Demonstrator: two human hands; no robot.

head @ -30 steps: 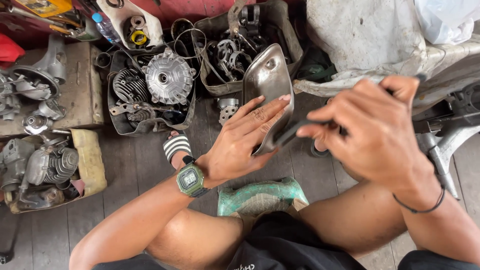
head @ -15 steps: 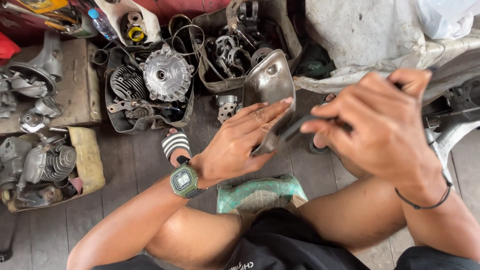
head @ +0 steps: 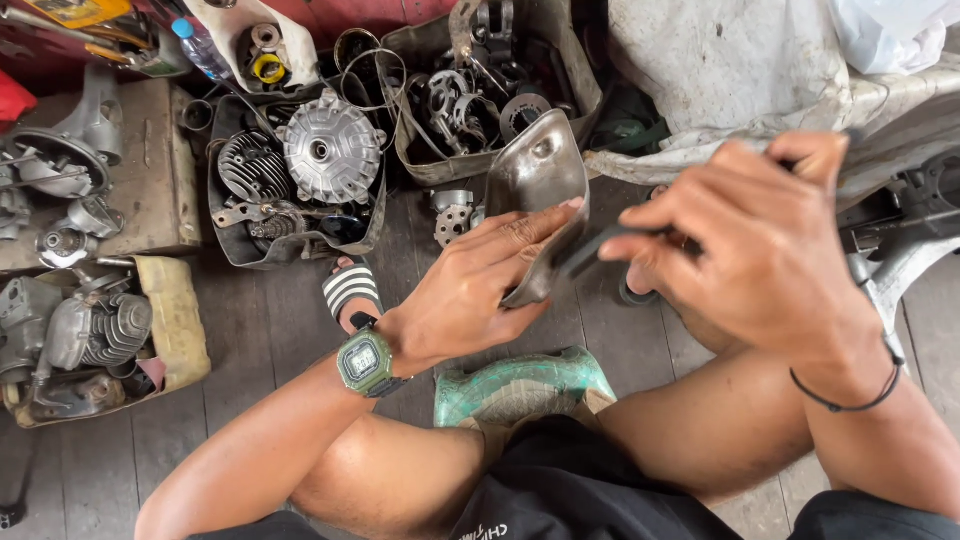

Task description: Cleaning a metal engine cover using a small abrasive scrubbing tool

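Flattened along its curved side, the left hand [head: 478, 290] presses fingers and palm against a dented grey metal cover [head: 535, 200] and props it upright at the centre of the frame, thumb tucked under the lower edge. Right hand [head: 745, 235] is curled shut around a dark, slim tool [head: 590, 250] whose tip lies against the cover's right edge; most of the tool is hidden inside the fist, so its kind cannot be told. A green digital watch [head: 364, 361] sits on the left wrist and a thin black band [head: 850, 400] on the right. Below the hands, between the knees, shows a worn green stool [head: 520, 385]. At the upper left of the frame a finned engine part with a round silver flywheel [head: 330, 150] rests in a dark tray, and another small engine [head: 85, 335] lies at the left edge on a wooden floor [head: 250, 330]
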